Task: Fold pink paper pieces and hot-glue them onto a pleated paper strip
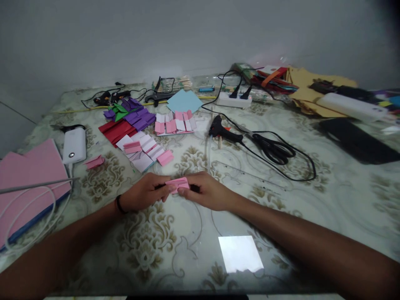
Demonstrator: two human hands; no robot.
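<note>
A small folded pink paper piece [178, 183] is held between both hands above the patterned table. My left hand [144, 192], with a dark band at the wrist, pinches its left end. My right hand [208, 191] grips its right end, thumb at the front edge. Just beyond the hands lie folded white and pink pieces [145, 150], and a second group of pink and white pieces [175, 123] is farther back. Purple folded pieces [139, 118] and red ones [117, 131] lie to the left of these. A single pink piece [94, 161] rests near the power bank.
At the left are a white power bank [74, 145] and pink sheets [31, 183] under a cable. A black glue gun [226, 132], scissors [271, 148] and a clear ruler [251, 175] lie right of centre. Behind stands a power strip [234, 100]; a black phone-like slab [359, 139] is far right.
</note>
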